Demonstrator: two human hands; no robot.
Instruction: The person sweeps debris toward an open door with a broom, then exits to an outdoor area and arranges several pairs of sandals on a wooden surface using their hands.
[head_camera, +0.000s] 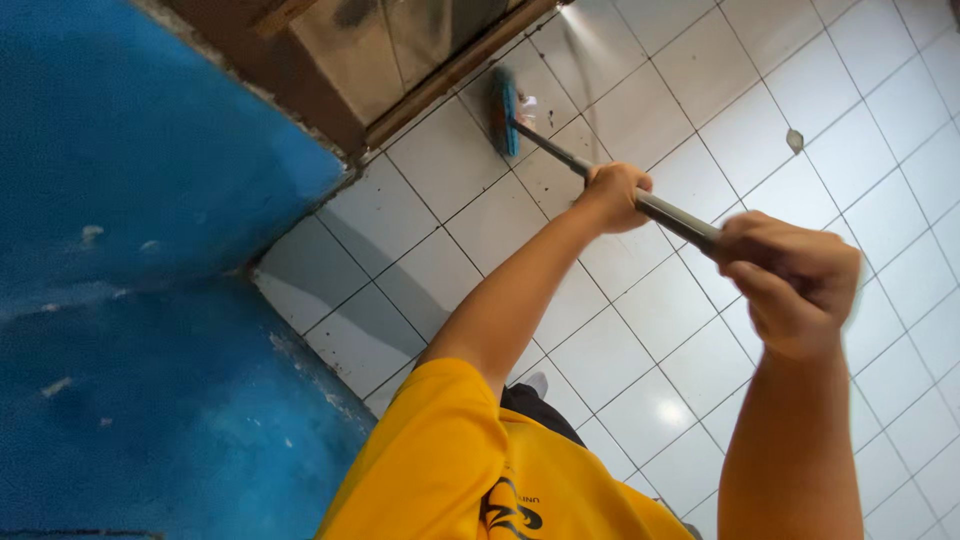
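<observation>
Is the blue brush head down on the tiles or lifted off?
Down: the blue brush head rests against the white floor tiles.

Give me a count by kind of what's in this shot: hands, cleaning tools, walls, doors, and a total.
Hands: 2, the left hand and the right hand, both gripping the brush handle
Long-handled floor brushes: 1, blue head on the white tiled floor
Blue walls: 1
Doors: 1
Total: 5

Both hands grip broom handle; blue head on tiles.
</observation>
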